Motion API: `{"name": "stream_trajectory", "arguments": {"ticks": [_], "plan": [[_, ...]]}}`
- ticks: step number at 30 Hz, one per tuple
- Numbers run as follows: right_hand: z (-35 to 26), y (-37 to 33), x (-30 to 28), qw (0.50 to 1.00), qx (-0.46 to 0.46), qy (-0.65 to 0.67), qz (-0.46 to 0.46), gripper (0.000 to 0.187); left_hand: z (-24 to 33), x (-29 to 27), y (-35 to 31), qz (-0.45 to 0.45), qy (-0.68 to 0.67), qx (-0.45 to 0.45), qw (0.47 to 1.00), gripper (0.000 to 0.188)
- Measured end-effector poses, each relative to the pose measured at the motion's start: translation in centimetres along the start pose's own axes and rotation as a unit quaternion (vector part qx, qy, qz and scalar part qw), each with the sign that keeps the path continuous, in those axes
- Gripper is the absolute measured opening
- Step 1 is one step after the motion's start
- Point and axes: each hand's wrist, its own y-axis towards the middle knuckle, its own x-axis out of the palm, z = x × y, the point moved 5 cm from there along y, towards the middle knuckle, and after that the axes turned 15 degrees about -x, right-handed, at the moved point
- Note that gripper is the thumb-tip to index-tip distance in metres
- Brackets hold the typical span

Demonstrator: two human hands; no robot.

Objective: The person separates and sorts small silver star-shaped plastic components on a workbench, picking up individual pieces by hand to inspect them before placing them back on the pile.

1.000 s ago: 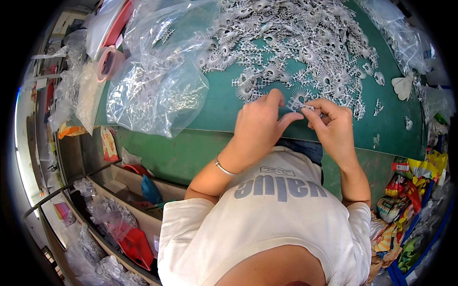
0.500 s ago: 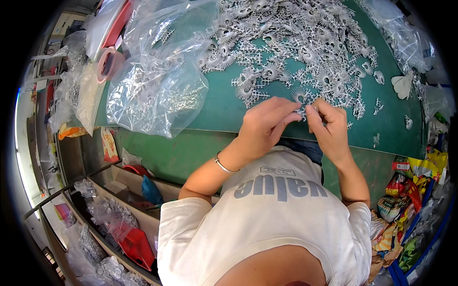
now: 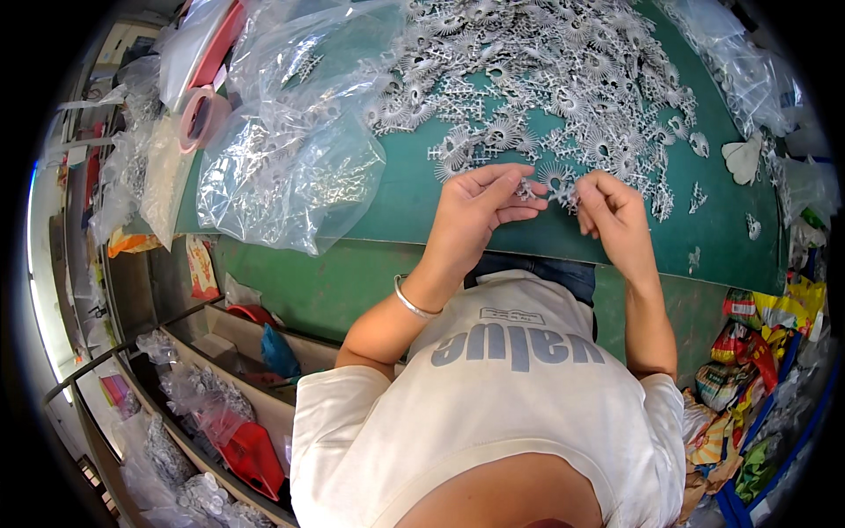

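Note:
My left hand (image 3: 480, 204) is pinched around a small grey toothed piece (image 3: 525, 189) above the near edge of the green tabletop (image 3: 396, 202). Beside it my right hand (image 3: 619, 220) is closed, thumb against fingers; what sits between its fingertips is too small to make out. Between the two hands lies a grey sunburst-shaped piece (image 3: 554, 174) with a round hole. Just beyond spreads a big heap of grey pieces (image 3: 563, 88), some sunburst-shaped, some like branched sprigs.
Left of the heap lies a clear plastic bag (image 3: 290, 176) with grey pieces in it. A roll of tape (image 3: 202, 119) stands at the far left. Several loose pieces and a pale leaf-shaped thing (image 3: 744, 158) lie at right. A red scoop (image 3: 253, 459) rests among bags at lower left.
My hands have drawn slightly apart. The left has turned, bringing the small grey piece at its fingertips into sight, and the right has shifted a little to the right.

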Motion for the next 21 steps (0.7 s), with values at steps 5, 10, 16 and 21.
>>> {"name": "stream_trajectory", "arguments": {"ticks": [5, 10, 16, 21], "plan": [[3.6, 1.3, -3.6, 0.948, -0.05, -0.307, 0.073, 0.022, -0.8, -1.0, 0.4, 0.019, -0.03, -0.013, 0.999, 0.027], [1.7, 0.9, -4.5, 0.848, -0.158, -0.491, 0.118, 0.011, -2.6, -3.6, 0.6, 0.052, 0.01, 0.005, 0.999, 0.019], [1.6, 0.1, -0.1, 0.834, -0.263, -0.485, -0.026, 0.025, -2.0, -1.7, 1.8, 0.203, 0.554, 0.297, 0.751, 0.018], [4.1, 0.1, -0.3, 0.815, -0.255, -0.52, -0.038, 0.026, -0.8, 1.1, 4.7, 0.204, 0.672, 0.266, 0.66, 0.019]]}}
